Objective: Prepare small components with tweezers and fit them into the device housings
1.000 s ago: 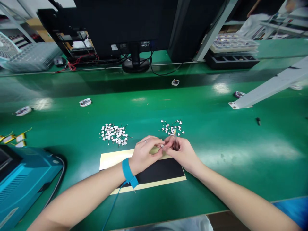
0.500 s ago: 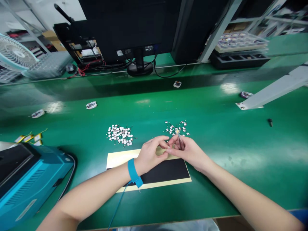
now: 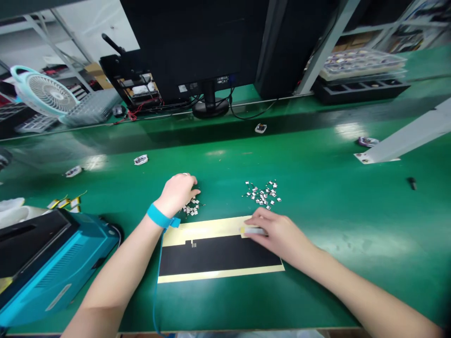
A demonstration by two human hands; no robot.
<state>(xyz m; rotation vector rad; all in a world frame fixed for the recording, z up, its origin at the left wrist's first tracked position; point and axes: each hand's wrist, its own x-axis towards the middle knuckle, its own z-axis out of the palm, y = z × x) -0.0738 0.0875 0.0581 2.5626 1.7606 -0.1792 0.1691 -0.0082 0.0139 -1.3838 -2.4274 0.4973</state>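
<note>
My left hand point(image 3: 179, 191), with a blue strap at the wrist, is over the left pile of small white parts point(image 3: 192, 207); its thumb and fingers are apart, and I see nothing between them. My right hand point(image 3: 278, 232) is closed on a pale tool with a yellow end point(image 3: 254, 230), blurred, above the upper right part of the sheet. That sheet point(image 3: 211, 229) is pale yellow with a black strip point(image 3: 218, 256) across it. A second pile of small white parts point(image 3: 264, 193) lies behind my right hand.
A blue machine point(image 3: 66, 263) stands at the left, near yellow-edged pieces point(image 3: 64, 203). Small white devices point(image 3: 141, 160) lie farther back. The monitor stand point(image 3: 210, 105) is at the back, a fan point(image 3: 49, 94) at the back left, and a metal bracket point(image 3: 408, 134) on the right.
My hands have come apart. The left has moved left to the left pile; the right has moved slightly down with the tool. The view has shifted a little.
</note>
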